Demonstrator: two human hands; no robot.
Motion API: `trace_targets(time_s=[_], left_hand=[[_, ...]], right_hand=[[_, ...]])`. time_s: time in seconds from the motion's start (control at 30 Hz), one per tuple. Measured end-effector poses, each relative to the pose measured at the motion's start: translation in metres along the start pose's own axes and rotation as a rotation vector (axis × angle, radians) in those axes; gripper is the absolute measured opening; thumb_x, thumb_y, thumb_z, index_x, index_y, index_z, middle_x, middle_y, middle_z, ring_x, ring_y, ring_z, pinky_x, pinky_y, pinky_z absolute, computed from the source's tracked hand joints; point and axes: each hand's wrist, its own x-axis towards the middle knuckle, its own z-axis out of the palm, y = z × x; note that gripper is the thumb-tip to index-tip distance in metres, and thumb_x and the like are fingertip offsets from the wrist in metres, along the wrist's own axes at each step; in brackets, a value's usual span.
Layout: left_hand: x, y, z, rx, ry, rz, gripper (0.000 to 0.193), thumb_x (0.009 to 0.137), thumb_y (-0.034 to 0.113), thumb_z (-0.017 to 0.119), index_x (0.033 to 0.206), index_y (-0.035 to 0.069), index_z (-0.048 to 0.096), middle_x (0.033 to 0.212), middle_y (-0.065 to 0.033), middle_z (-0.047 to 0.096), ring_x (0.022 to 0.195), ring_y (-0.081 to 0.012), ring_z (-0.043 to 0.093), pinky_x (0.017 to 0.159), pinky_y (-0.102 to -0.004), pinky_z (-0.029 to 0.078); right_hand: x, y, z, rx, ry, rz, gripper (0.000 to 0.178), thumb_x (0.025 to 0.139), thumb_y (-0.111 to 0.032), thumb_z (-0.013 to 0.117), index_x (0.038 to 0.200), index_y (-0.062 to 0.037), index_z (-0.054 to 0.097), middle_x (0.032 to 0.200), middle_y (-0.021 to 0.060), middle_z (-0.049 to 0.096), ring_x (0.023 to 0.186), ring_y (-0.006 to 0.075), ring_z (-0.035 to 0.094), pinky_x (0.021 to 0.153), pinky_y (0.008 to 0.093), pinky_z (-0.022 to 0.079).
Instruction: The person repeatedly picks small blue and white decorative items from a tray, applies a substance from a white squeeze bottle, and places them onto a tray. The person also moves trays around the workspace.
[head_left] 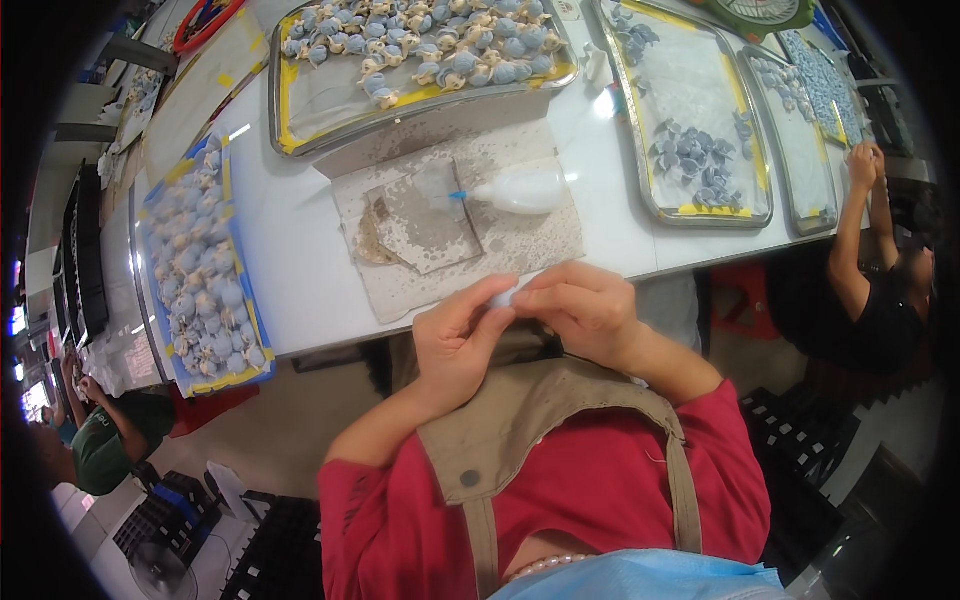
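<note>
Both left hand (462, 335) and right hand (588, 312) narrowly pinch one small pale-blue piece (507, 298), seemingly a close handling step; the next move likely calls for steadiness.

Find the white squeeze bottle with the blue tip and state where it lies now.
In the head view, the white squeeze bottle lies at upper middle, on the stained cardboard beyond the right hand, its blue tip pointing left.

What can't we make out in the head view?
Head view:
Pale-blue piece: full shape, hidden by the left hand and right hand.
Central tray: far edge, cut off by the top picture edge.
Green fan: upper part, same cutoff.
Co-worker's hands at right: any held item, too small.
</note>
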Motion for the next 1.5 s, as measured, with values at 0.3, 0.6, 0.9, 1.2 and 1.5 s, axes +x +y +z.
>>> trace_targets(time_s=[0.3,0.6,0.9,1.2,1.5], left_hand=[[0.002,0.014,0.001,-0.220,-0.124,0.007,0.031,0.082,0.001,0.060,0.113,-0.002,0.055,0.115,-0.0115,0.057,0.100,-0.0151,0.055,0.085,-0.0255,0.044],[0.000,0.012,-0.007,0.048,-0.189,0.168,0.032,0.083,0.016,0.063,0.111,0.000,0.057,0.103,-0.0122,0.063,0.090,-0.0146,0.059,0.078,-0.0243,0.046],[-0.001,0.009,-0.014,0.043,-0.275,0.124,0.033,0.085,0.020,0.061,0.108,-0.003,0.057,0.104,-0.0174,0.062,0.097,-0.0215,0.059,0.083,-0.0293,0.047],[-0.001,0.001,0.002,-0.294,-0.126,0.156,0.037,0.086,0.018,0.060,0.116,-0.001,0.051,0.115,-0.0143,0.055,0.099,-0.0193,0.057,0.087,-0.0296,0.045],[0.002,-0.002,0.003,-0.205,-0.100,0.205,0.035,0.079,0.005,0.065,0.111,0.000,0.053,0.107,-0.0134,0.059,0.097,-0.0196,0.058,0.084,-0.0293,0.047]], right_hand=[[0.005,0.003,-0.004,0.854,-0.243,0.450,0.054,0.078,-0.005,0.066,0.126,-0.0014,0.043,0.111,0.0088,0.056,0.102,0.0145,0.054,0.088,0.0289,0.043],[0.008,-0.005,-0.004,0.923,-0.307,0.458,0.043,0.079,-0.006,0.066,0.118,-0.0004,0.050,0.104,0.0080,0.060,0.098,0.0137,0.056,0.088,0.0283,0.044],[0.005,-0.004,-0.004,0.805,-0.298,0.408,0.038,0.076,-0.007,0.069,0.112,-0.0006,0.055,0.100,0.0074,0.062,0.095,0.0117,0.057,0.086,0.0268,0.044],[0.004,-0.011,0.005,1.106,-0.212,0.529,0.043,0.084,-0.004,0.058,0.125,-0.0027,0.045,0.111,0.0048,0.055,0.104,0.0118,0.051,0.091,0.0273,0.041],[0.000,-0.011,0.007,1.206,-0.195,0.582,0.044,0.084,0.001,0.052,0.126,-0.0016,0.041,0.129,0.0127,0.045,0.109,0.0168,0.051,0.090,0.0303,0.043]])
